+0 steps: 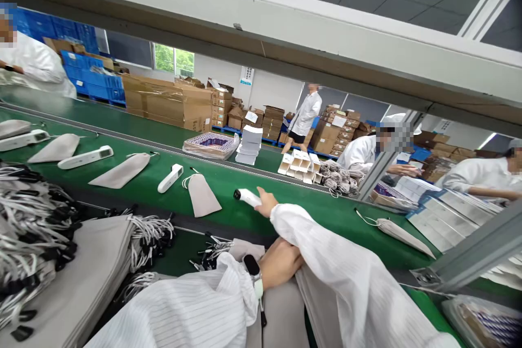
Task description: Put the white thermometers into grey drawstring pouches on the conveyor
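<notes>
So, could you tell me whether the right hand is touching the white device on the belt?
Touching: the head view shows the right hand wrapped around the white device's near end.

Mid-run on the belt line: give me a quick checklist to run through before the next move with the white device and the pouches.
1. Right hand on the white handheld device: ok, fingers touch its end on the green belt.
2. Grip closed on the device: cannot tell, the sleeve hides the palm.
3. Left hand on the grey pouch stack: ok, resting on top.
4. Nearest pouch on the belt apart from the device: ok, a gap shows.
5. Spare pouches at left within view: ok.
</notes>
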### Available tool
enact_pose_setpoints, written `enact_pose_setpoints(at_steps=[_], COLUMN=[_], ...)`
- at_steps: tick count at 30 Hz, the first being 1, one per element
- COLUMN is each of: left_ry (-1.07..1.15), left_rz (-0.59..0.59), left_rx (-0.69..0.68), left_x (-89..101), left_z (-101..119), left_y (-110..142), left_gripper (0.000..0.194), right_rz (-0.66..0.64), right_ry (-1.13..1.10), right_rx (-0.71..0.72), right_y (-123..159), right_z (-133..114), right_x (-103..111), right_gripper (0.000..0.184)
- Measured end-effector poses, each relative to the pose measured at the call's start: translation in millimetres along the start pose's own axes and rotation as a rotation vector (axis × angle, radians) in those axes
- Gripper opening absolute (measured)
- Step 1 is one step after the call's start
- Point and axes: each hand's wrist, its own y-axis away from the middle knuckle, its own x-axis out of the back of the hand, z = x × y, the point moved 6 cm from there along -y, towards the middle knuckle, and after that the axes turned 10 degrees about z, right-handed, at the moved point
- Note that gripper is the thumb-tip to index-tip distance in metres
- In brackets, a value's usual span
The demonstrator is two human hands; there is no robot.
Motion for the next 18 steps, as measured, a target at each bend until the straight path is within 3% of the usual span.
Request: enact_pose_setpoints(at_steps=[2, 7, 9, 14, 18], left_ry=[-0.001, -0.005, 0.001, -0.015, -0.025], left_rz=[-0.036, -0.067, -0.09, -0.127, -0.056], left_rx=[-0.021, -0.118, -0.168, -0.246, -0.219], left_x=[0.3, 6.7, 8.1, 7.3, 8.4], left_z=[4, 21, 28, 35, 31], left_y=[-1, -3, -2, 2, 1], left_gripper=[0.02, 0.017, 0.016, 0.016, 0.015], right_rz=[0.059, 0.301, 0.291, 0.146, 0.062], right_ry=[-0.168, -1.223, -1.388, -1.469, -1.479], right_rx=[-0.028, -0.069, -0.089, -0.088, -0.055], right_y=[13, 76, 99, 120, 119], right_z=[27, 93, 105, 98, 85], right_x=[28, 117, 136, 144, 141], right_gripper=[0.069, 0.089, 0.1, 0.11, 0.1])
